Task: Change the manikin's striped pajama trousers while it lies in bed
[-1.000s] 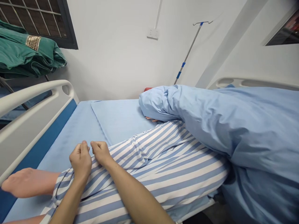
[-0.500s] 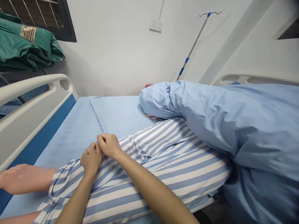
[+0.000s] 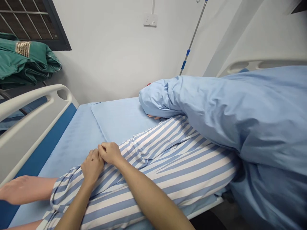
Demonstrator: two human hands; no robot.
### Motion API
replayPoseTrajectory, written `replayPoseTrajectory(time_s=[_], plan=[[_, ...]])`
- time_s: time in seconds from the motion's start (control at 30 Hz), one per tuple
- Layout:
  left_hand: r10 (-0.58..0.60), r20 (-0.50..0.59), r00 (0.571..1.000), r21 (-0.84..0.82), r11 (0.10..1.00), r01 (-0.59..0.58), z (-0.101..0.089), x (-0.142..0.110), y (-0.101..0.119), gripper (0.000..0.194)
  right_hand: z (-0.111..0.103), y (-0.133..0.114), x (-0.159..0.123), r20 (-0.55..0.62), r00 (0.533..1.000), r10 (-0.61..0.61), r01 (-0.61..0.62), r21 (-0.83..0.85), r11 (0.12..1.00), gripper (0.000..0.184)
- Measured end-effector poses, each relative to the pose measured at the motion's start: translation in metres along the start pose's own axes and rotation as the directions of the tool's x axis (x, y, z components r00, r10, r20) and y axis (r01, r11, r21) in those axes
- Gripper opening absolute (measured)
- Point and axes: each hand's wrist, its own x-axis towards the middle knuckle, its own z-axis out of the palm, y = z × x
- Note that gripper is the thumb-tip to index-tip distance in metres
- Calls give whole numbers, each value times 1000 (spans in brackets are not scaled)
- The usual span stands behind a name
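The left hand (image 3: 93,165) and the right hand (image 3: 109,152) rest touching each other on the striped trousers (image 3: 177,166), which lie along the blue sheet (image 3: 120,116). The right fingers are curled in narrowly; the left ones are mostly hidden, so one cannot tell. This seems a pressing or gripping step; moving on probably calls for careful, gentle contact.

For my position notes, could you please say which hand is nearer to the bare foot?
Left. The left hand is along the striped trouser leg from the bare foot; the right hand is beyond it, farther away.
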Motion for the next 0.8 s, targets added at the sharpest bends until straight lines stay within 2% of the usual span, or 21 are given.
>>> replayPoseTrajectory(time_s=[0.1,0.17,0.23,0.27,0.33,0.4,0.43,0.6,0.7,0.8], plan=[[28,43,999,-76,997,-25,-3,5,-3,33,2,0,-1,-22,999,23,-23,5,1000,35],[75,60,995,-229,972,-59,-8,12,-3,29,1,0,-1,-45,998,38,-36,47,998,35],[75,5,997,-420,905,-66,-13,19,3,28,-2,1,0,-71,996,48,-38,145,989,37],[36,-36,999,-528,848,-50,-15,23,9,29,-3,2,1,-78,996,47,-30,215,976,39],[-117,-91,989,-735,678,13,-16,27,23,31,-6,4,3,-88,995,38,-5,355,935,41],[-263,-66,962,-852,517,83,-11,26,38,30,-7,8,5,-101,994,49,0,440,898,42],[-302,-58,952,-863,495,104,-8,25,43,30,-7,9,6,-107,992,66,-9,461,887,42],[-264,-121,957,-726,681,96,4,15,51,35,-7,8,10,-97,986,135,-76,458,885,43],[-259,-133,957,-685,722,100,6,13,49,33,-21,3,14,-11,988,151,-145,222,964,40],[-209,-121,970,-630,772,87,7,12,50,30,-39,3,14,96,991,93,-95,17,995,35]])
